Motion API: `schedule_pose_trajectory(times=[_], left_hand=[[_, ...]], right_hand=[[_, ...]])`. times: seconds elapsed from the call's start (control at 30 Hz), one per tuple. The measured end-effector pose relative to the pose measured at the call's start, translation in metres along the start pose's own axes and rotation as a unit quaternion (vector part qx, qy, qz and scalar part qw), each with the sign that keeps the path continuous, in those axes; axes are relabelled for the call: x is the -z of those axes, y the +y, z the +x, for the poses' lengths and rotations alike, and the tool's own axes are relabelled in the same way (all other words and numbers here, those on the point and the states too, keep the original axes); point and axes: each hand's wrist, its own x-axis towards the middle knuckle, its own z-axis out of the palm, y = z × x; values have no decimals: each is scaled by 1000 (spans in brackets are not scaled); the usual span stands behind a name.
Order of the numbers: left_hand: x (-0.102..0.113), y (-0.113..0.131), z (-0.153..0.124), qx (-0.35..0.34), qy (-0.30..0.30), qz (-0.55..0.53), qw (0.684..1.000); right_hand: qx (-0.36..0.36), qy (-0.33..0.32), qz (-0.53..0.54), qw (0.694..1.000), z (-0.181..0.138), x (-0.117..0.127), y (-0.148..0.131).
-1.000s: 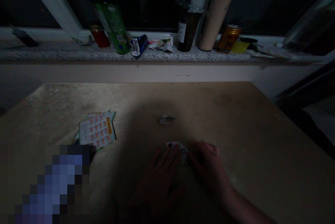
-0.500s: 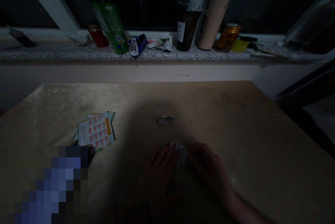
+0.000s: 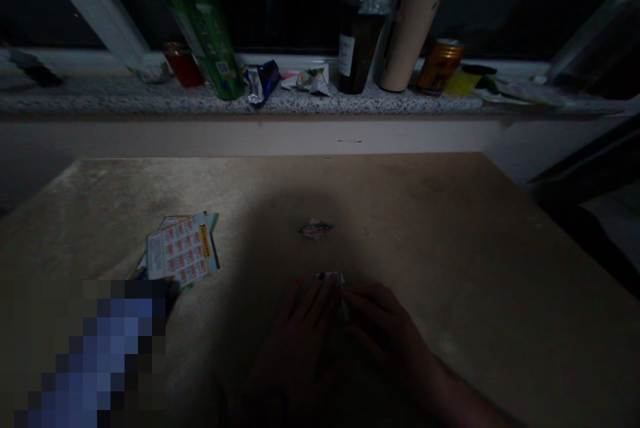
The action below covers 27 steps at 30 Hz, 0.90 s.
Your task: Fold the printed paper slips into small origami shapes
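Observation:
A small piece of printed paper [image 3: 331, 277] lies on the tabletop under my hands, mostly covered by them. Flat on its left part rests my left hand [image 3: 300, 321], fingers stretched out. My right hand [image 3: 390, 321] has its fingers bent and drawn together at the paper's right edge, which is folded over toward the left hand. Deep shadow hides the thumbs and the lower part of the paper. Just beyond the hands sits a small folded paper piece [image 3: 316, 229], pointed at its ends.
A stack of printed cards or sheets [image 3: 180, 251] lies on the table [image 3: 425, 215] at left, near a pixelated blue area. Along the granite windowsill [image 3: 300, 104] stand a green bottle [image 3: 213, 48], a dark cup [image 3: 356, 55], a tall tube [image 3: 413, 28] and a gold can [image 3: 440, 68].
My right hand has moved left, bringing the paper's right side over toward my left hand. Less of the paper shows now. The left hand stays in place.

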Motion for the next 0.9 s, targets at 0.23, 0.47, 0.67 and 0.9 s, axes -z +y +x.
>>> schedule_pose_trajectory(times=[0.23,0.47,0.67,0.9], left_hand=[[-5,-5,-2,1,24,-17,1000],[-2,-22,-4,-9,12,-48,999],[8,-29,-1,-5,-7,-63,998],[9,-27,0,40,-14,-69,997]], right_hand=[[129,-117,-180,968,5,2,5],[125,-169,-214,954,5,0,3],[117,-177,-212,954,6,1,0],[110,-204,-215,949,5,-2,3]])
